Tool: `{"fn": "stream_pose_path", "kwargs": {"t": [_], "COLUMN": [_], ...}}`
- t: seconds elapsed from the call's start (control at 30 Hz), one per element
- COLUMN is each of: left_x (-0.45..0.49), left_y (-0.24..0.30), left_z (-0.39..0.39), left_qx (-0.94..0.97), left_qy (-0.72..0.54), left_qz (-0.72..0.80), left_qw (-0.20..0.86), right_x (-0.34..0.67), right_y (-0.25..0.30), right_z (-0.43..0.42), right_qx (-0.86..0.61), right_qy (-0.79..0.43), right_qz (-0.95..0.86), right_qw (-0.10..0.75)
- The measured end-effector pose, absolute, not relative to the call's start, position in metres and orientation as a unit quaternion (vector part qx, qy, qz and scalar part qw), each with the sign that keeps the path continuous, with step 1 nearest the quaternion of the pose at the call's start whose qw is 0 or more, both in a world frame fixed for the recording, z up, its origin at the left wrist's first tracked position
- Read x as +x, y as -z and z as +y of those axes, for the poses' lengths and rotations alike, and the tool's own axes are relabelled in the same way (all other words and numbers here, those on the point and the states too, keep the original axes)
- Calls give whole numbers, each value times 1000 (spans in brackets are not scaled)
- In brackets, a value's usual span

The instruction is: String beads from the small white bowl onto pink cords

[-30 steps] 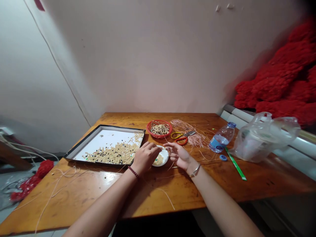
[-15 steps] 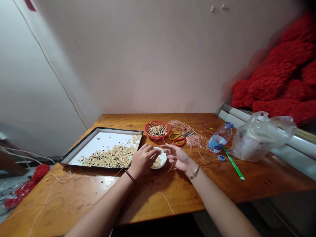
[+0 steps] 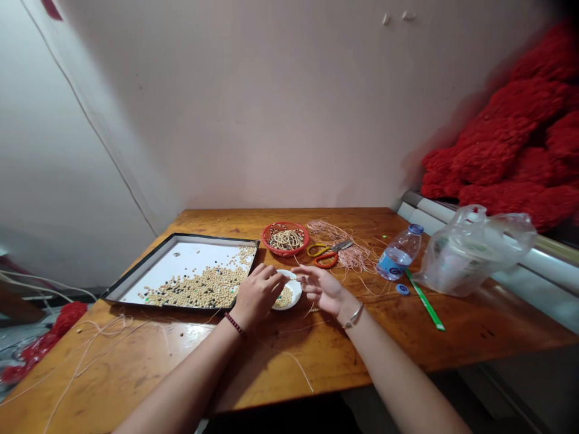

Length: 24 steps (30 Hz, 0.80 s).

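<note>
Many beads (image 3: 284, 297) lay in a white dish (image 3: 296, 293), with the left hand (image 3: 257, 295) and right hand (image 3: 322, 289) at its rim.
Judged by look, the beads were light, hard and round, liable to roll, and best taken by fingertip pinch; the dish looked light and was best held by its rim. The dish stood on a wooden table (image 3: 344, 343), just beside a black-edged tray (image 3: 181, 237) holding more beads (image 3: 203, 288). The left hand was curled over the dish's left rim, and whether it gripped anything could not be told. The right hand was half open, fingers spread toward the dish, with nothing seen held.
</note>
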<state>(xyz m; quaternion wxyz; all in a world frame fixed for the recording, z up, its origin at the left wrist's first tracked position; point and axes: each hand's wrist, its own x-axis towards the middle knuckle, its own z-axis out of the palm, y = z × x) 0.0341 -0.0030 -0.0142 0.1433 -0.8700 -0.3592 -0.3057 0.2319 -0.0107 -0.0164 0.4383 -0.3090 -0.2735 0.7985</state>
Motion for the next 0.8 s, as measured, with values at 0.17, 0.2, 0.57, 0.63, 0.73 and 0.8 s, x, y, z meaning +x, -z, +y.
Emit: {"fn": "stream_pose_path", "kwargs": {"t": [0.17, 0.2, 0.57, 0.63, 0.73, 0.8], "left_x": [34, 34, 32, 31, 30, 30], "left_y": [14, 14, 10, 9, 9, 9], "left_z": [-3, -3, -2, -2, -1, -2], "left_qx": [-872, -874, -877, -875, -872, -870], "left_qy": [283, 279, 271, 270, 266, 270], "left_qz": [-360, -359, -358, -366, -377, -379], "left_qw": [171, 172, 170, 165, 164, 164], "right_x": [232, 232, 239, 239, 233, 229], "right_y": [12, 12, 19, 20, 24, 28], "right_z": [-12, -11, -2, -2, -1, -2], "right_qx": [-341, -351, -344, -347, -397, -442], "right_qy": [-755, -741, -695, -690, -611, -503], "right_qz": [-289, -287, -266, -294, -391, -488], "right_qw": [480, 495, 572, 563, 563, 560]}}
